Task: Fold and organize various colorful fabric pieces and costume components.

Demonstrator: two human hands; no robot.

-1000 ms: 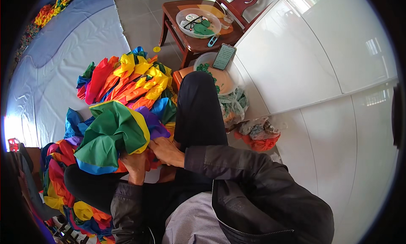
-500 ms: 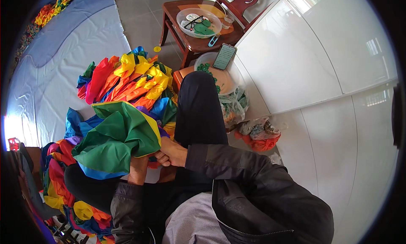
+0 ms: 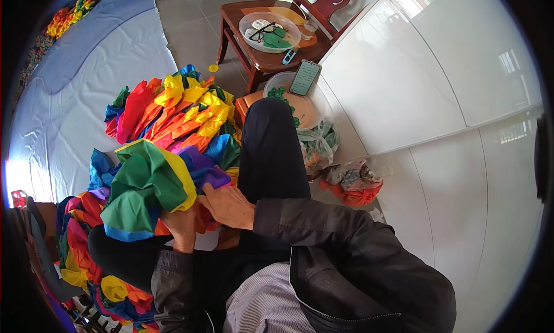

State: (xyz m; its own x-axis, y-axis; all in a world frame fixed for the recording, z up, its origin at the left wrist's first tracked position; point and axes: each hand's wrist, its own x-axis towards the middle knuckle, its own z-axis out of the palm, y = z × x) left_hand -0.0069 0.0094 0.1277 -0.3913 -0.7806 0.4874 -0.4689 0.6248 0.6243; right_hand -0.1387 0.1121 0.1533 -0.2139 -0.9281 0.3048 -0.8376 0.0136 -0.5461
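A rainbow-striped cloth (image 3: 144,180) is bunched over my lap, with its green part on top and yellow, blue, purple and orange bands showing at the edges. My left hand (image 3: 181,224) grips it from below, its fingers mostly hidden under the green folds. Close beside it, my right hand (image 3: 229,207) has hold of the purple and orange side of the same cloth, with the fingertips partly out of sight.
Heaps of multicoloured cloth lie ahead (image 3: 184,111) and at my left (image 3: 83,240). Ahead right, a wooden chair (image 3: 245,12) carries a clear tub (image 3: 270,43) with glasses and green pieces. A phone (image 3: 304,78) rests on another tub. Plastic bags (image 3: 358,180) sit by the white panel (image 3: 404,62).
My right hand has opened out from a tight grip and moved slightly up along the cloth. The green part has shifted left and gathered up, and more yellow and purple shows.
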